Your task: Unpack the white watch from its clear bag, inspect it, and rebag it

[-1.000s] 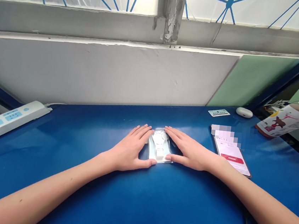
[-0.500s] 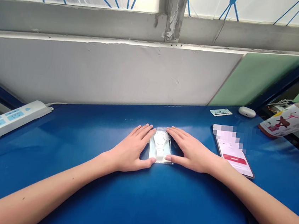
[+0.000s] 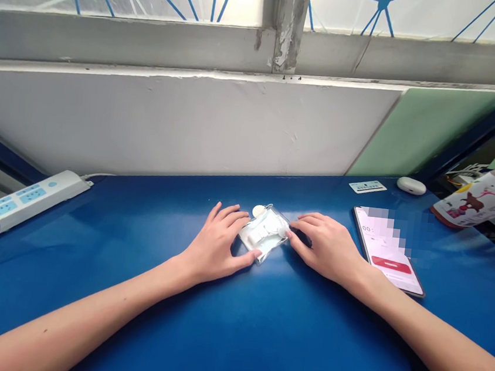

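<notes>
A small clear plastic packet (image 3: pixel 263 234) with white parts inside sits on the blue table (image 3: pixel 233 325), turned at an angle. My left hand (image 3: pixel 217 246) grips its left side, fingers curled over the top and thumb under the near edge. My right hand (image 3: pixel 328 248) pinches the packet's right corner with curled fingers. A small white round piece (image 3: pixel 258 210) shows just behind the packet.
A phone (image 3: pixel 388 250) with a lit screen lies to the right of my right hand. Behind it are a small label card (image 3: pixel 367 187), a white earbud case (image 3: pixel 411 185) and a tipped bottle (image 3: pixel 478 202). A white power strip (image 3: pixel 15 205) lies at the far left.
Both hands went from lying flat beside the packet to curling and gripping it. The packet has been turned and lifted at an angle, and a white round piece now shows behind it.
</notes>
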Tool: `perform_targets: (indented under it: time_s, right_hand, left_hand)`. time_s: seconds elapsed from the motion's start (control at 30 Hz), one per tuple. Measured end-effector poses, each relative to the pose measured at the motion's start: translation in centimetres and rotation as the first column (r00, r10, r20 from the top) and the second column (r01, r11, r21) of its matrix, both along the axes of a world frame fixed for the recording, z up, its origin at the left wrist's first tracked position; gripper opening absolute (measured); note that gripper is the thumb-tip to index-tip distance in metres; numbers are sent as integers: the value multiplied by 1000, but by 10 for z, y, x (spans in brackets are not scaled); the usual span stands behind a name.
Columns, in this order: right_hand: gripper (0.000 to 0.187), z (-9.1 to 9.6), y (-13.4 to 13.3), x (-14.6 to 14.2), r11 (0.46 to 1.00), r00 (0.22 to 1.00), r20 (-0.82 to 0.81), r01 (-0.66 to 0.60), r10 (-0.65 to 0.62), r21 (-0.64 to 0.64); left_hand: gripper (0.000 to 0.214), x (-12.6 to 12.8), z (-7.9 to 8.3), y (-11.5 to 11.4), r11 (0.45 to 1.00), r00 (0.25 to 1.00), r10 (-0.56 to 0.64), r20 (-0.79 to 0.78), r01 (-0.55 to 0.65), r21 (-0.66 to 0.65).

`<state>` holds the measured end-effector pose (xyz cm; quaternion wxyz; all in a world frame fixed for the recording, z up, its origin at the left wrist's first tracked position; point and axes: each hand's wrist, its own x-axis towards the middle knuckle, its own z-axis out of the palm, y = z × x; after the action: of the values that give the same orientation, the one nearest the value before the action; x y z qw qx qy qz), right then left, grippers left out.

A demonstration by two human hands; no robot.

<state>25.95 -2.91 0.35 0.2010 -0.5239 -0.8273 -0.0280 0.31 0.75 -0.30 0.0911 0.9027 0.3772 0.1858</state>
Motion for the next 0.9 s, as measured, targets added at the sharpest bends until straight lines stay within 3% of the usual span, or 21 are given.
perform_targets:
  time_s: [0.1, 0.27, 0.3, 0.4, 0.47, 0.7, 0.9]
  right_hand:
    - [35, 4, 1, 3, 995, 994, -45, -97, 97, -19]
    - [24, 7, 5, 9, 969, 969, -86, -237, 231, -69]
    - [27, 7, 6, 11, 967, 968, -79, -244, 238, -71]
    - [60, 6, 8, 14, 961, 966, -43, -258, 255, -100]
    - [69, 5, 9, 16, 952, 965, -24, -262, 261, -157]
    - [72, 4, 10, 23, 921, 969, -67, -247, 238, -300]
    - [72, 5, 10, 23, 913, 972, -78, -236, 222, -332]
  left_hand:
    - [71, -2, 0, 1, 998, 999, -41, -9, 40, -50]
    - [69, -5, 2, 3, 985, 990, -120, -71, 109, -136]
    - [69, -5, 2, 3, 983, 989, -126, -83, 113, -142]
    - [69, -4, 3, 2, 982, 986, -135, -94, 120, -148]
    - [68, -4, 5, 3, 982, 986, -135, -100, 119, -150]
    - [68, -18, 19, 18, 952, 959, -262, -112, 238, -191]
    - [74, -25, 12, 26, 950, 955, -291, -52, 282, -136]
